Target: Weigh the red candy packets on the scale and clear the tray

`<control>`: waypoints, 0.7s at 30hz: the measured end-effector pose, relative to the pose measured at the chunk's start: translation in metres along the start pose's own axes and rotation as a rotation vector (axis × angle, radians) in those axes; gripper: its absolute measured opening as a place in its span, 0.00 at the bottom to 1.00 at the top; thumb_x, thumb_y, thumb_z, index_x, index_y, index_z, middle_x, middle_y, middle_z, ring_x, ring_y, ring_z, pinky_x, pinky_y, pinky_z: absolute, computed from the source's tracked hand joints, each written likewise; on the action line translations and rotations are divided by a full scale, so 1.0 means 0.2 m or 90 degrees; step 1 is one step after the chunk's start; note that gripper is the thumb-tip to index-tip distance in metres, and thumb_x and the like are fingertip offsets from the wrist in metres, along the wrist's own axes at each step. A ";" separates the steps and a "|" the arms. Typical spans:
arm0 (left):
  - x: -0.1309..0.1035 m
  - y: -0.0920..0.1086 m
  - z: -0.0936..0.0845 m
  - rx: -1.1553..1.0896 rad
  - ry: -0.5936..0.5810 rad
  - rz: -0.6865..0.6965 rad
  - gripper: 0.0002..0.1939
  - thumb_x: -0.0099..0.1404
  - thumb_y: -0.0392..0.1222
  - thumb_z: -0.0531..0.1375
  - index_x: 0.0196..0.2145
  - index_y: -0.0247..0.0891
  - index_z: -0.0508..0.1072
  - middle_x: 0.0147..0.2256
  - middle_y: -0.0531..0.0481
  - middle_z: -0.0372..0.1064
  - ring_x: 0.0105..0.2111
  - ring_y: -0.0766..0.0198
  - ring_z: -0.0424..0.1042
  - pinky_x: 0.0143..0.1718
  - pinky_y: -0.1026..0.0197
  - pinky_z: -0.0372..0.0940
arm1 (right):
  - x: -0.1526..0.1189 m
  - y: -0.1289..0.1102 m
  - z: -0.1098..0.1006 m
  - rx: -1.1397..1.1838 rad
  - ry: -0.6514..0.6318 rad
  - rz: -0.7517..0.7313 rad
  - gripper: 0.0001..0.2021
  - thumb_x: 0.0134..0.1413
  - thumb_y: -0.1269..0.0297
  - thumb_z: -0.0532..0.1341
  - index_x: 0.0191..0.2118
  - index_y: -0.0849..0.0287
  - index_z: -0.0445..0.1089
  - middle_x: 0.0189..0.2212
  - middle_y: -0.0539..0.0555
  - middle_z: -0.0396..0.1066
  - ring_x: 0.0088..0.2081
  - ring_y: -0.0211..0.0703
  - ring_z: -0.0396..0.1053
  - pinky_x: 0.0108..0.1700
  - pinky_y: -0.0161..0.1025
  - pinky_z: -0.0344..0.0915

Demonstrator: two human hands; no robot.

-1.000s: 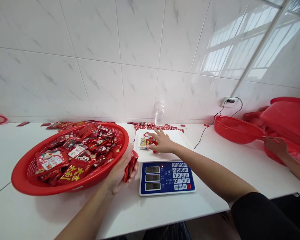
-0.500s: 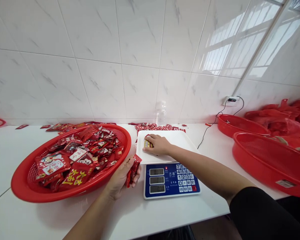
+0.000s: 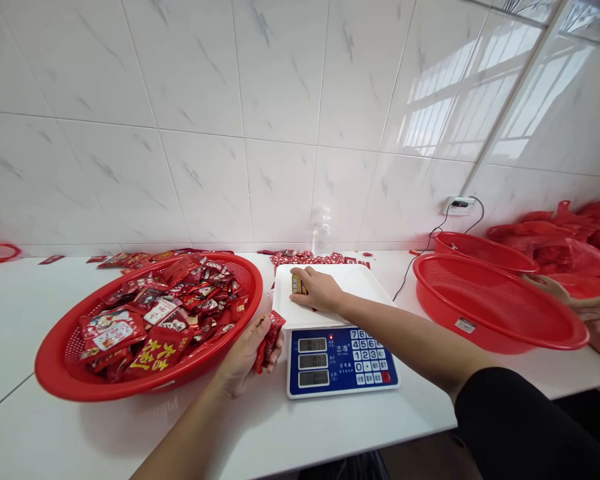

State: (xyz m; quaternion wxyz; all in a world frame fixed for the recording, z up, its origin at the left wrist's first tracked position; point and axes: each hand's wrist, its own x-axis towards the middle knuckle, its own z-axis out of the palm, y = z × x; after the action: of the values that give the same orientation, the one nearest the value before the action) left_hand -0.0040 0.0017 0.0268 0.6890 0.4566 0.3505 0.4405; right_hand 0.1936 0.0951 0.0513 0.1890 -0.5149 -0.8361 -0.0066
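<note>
Apparently, small packets are being handled over the white tray of the scale. A yellow-labelled packet is held by the right hand at the tray's left part, its grip narrowed, thumb and fingers set around it; whether it is raised or pressed down cannot be told. Red packets are held in a bunch by the left hand, its grip closed around them, between the full red basket and the scale on the desk. For any lift from the tray, the thumb and fingers would need to be kept closed, since thin, slick wrappers could be let slip; for any release there, the fingers would need to be opened low over the surface. Meanwhile, the left bunch would best be squeezed only lightly.
</note>
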 end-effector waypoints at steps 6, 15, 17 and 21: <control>-0.02 0.01 0.01 -0.002 -0.028 0.008 0.22 0.57 0.60 0.62 0.28 0.37 0.65 0.24 0.54 0.65 0.16 0.74 0.59 0.13 0.72 0.55 | 0.05 0.03 -0.03 0.033 0.078 0.051 0.30 0.57 0.50 0.58 0.62 0.52 0.51 0.52 0.58 0.66 0.48 0.50 0.68 0.45 0.41 0.64; 0.00 -0.01 -0.04 -0.007 -0.039 -0.008 0.23 0.59 0.61 0.60 0.27 0.35 0.67 0.22 0.54 0.65 0.16 0.75 0.59 0.13 0.73 0.55 | -0.02 0.33 -0.23 0.167 0.256 0.202 0.31 0.51 0.47 0.61 0.58 0.51 0.57 0.39 0.53 0.73 0.37 0.48 0.71 0.38 0.42 0.66; 0.01 -0.01 -0.03 -0.029 -0.027 -0.012 0.22 0.59 0.60 0.61 0.29 0.35 0.68 0.23 0.54 0.65 0.16 0.74 0.59 0.13 0.73 0.55 | -0.10 0.47 -0.30 0.127 0.290 0.232 0.31 0.50 0.47 0.61 0.58 0.52 0.57 0.38 0.54 0.73 0.36 0.48 0.71 0.39 0.43 0.66; 0.01 0.01 -0.02 -0.045 -0.001 0.000 0.20 0.58 0.58 0.63 0.31 0.36 0.68 0.23 0.55 0.66 0.17 0.74 0.59 0.13 0.74 0.55 | -0.33 0.73 -0.45 -0.051 0.315 0.295 0.31 0.53 0.47 0.59 0.60 0.53 0.55 0.46 0.59 0.70 0.41 0.53 0.70 0.40 0.44 0.66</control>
State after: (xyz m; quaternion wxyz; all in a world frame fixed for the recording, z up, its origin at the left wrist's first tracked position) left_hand -0.0081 0.0047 0.0269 0.7048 0.4321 0.3342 0.4527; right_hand 0.3733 0.0887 0.0875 0.3626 -0.6810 -0.6246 -0.1211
